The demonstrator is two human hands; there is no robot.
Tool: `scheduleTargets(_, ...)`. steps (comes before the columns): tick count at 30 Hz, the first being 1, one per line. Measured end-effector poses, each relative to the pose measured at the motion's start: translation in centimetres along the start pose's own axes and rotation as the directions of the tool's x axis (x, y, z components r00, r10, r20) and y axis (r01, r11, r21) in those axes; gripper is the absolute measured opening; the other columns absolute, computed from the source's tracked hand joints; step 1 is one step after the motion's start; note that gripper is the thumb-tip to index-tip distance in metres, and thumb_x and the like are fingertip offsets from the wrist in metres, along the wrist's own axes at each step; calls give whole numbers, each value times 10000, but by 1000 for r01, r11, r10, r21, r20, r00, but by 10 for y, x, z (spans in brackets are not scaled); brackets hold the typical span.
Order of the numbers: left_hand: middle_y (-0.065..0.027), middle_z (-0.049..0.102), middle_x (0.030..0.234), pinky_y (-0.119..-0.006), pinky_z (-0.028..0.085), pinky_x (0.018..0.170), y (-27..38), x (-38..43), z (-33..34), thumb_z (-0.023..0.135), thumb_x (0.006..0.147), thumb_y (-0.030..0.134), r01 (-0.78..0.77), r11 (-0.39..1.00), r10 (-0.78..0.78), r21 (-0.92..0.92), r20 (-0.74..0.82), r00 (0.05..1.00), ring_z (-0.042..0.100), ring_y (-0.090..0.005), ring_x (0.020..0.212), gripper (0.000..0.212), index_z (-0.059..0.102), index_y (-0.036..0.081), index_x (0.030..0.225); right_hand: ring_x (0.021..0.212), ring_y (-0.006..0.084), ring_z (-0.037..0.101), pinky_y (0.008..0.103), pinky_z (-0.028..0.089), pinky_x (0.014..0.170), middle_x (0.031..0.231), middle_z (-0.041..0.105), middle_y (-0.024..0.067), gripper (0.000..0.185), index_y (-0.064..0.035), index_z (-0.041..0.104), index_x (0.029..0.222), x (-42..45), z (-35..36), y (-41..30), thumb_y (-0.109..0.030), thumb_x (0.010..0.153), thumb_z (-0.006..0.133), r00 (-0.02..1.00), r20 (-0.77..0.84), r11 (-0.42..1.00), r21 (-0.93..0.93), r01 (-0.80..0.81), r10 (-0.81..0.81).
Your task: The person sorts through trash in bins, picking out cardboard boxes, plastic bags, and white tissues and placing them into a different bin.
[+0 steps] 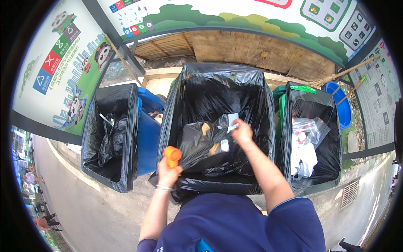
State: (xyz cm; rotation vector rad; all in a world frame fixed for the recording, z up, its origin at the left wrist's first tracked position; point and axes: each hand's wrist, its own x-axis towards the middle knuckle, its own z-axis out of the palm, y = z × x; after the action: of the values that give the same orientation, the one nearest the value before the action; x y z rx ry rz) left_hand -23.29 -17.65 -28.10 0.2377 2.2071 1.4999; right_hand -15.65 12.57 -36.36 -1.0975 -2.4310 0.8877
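Observation:
An orange plastic object with a round vented head, like a small hand-held fan, stands up from the fist of my left hand. The same hand also seems to grip the stretched edge of a black plastic bag, which lies in the large middle bin. Above that bag, my right hand pinches a pale flat piece, perhaps card or paper; motion blurs the fingertips. Brown scraps and a white striped piece show in the bag's folds. The bag's deeper contents are hidden.
To the left stands a blue bin holding a black bag. The right-hand lined bin contains clear and white plastic bags. Behind it are a blue basin and a broom. Printed panels surround the bins.

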Motion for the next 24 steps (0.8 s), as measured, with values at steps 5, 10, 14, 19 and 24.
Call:
scheduleTargets(5, -16, 488, 677, -239, 439, 401, 13, -9, -53, 485, 615, -88, 89, 987, -108, -136, -139, 984, 487, -126, 445, 337, 510, 8, 936, 768, 357, 612, 441, 485, 665, 786, 621, 193, 110, -43, 617, 773, 52, -34, 50, -71, 705, 535, 994, -65, 977, -187, -103, 92)
scheduleTargets(10, -15, 481, 683, -241, 448, 408, -8, -26, -64, 471, 621, -105, 95, 978, -119, -186, -122, 985, 485, -119, 454, 296, 499, 14, 890, 927, 337, 543, 411, 433, 809, 975, 575, 162, 415, -30, 566, 1014, 1, -46, -81, -143, 632, 680, 852, -76, 824, 223, 521, -518)
scheduleTargets(14, -14, 497, 696, -244, 458, 431, -5, -30, -52, 480, 622, -105, 117, 972, -136, -205, -80, 987, 494, -115, 470, 295, 500, 16, 890, 1114, 278, 433, 447, 319, 910, 1159, 468, 107, 642, -87, 492, 1154, -52, -40, -139, -197, 576, 749, 439, 206, 483, 278, 830, -874)
scheduleTargets(19, -5, 505, 723, -236, 466, 458, -3, -34, -40, 496, 619, -112, 117, 982, -121, -150, -18, 993, 512, -106, 514, 320, 502, 18, 911, 893, 243, 512, 404, 371, 798, 860, 532, 57, 150, -99, 558, 749, -43, 16, -134, -149, 635, 642, 438, 234, 480, 170, 861, -868)
scheduleTargets(24, 1, 508, 679, -225, 434, 435, -17, -45, -42, 500, 594, -127, 93, 995, -92, -37, 45, 995, 507, -105, 487, 336, 509, 21, 895, 734, 314, 603, 430, 487, 637, 747, 604, 136, 94, -75, 584, 702, 30, 32, -122, -102, 618, 553, 929, 71, 927, -74, 369, -364)
